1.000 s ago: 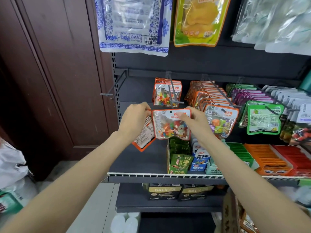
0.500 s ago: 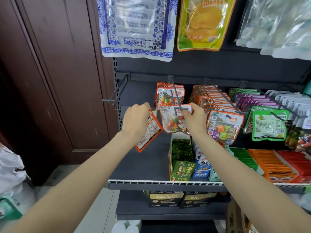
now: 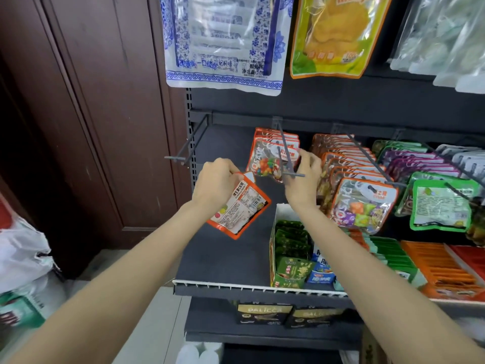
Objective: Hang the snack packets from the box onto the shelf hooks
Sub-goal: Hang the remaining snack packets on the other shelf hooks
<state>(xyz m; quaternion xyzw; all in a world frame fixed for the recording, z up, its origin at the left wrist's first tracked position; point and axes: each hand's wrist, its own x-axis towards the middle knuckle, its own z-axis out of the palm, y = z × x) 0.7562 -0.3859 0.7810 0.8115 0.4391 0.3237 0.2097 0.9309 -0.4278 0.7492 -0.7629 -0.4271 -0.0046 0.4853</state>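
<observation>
Snack packets go up: the right hand (image 3: 301,179) pinches 1 clear candy packet (image 3: 265,164) at its top, on the shelf hook (image 3: 284,151); the left hand (image 3: 215,182) grips 1 orange-edged packet (image 3: 240,208) by its upper corner. Both look light, floppy and slick, best held near the hang-hole.

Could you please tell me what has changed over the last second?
The right hand pushed its candy packet up and back along the hook, joining the hung ones. The left hand keeps gripping its orange packet, now tilted more.
</observation>
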